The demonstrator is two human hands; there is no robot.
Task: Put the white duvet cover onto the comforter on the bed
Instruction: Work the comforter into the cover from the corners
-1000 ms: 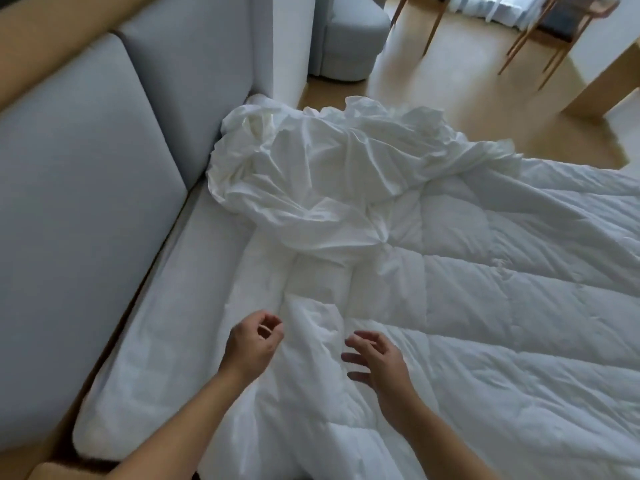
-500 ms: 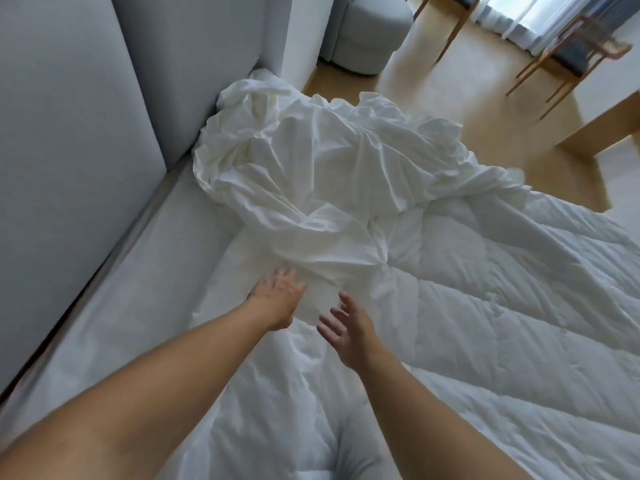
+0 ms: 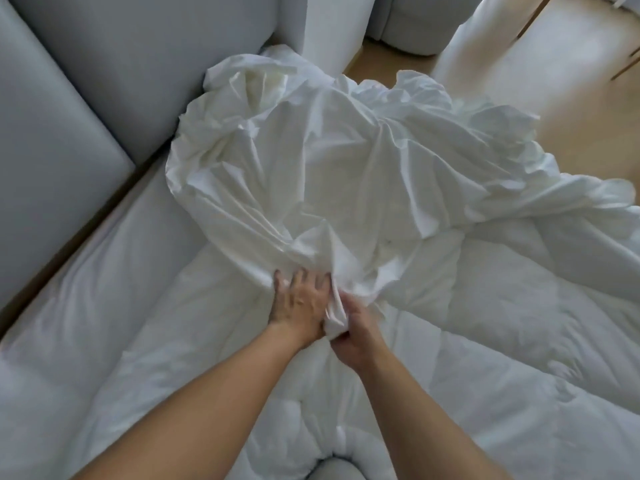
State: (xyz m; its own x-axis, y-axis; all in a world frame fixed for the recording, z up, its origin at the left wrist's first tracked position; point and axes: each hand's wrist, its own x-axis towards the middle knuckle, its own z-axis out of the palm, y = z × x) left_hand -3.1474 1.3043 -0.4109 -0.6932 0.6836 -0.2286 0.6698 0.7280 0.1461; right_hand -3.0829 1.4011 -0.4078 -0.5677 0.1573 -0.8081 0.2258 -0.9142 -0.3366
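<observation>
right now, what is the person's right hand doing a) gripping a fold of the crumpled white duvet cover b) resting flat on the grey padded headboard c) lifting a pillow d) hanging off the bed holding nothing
a: the right hand curls its fingers round a fold of the crumpled white duvet cover, next to the left hand, over the quilted white comforter.

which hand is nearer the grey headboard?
Left. The left hand presses flat on the duvet cover, on the headboard side; the right hand grips a bunched fold of it alongside, farther away.
</observation>
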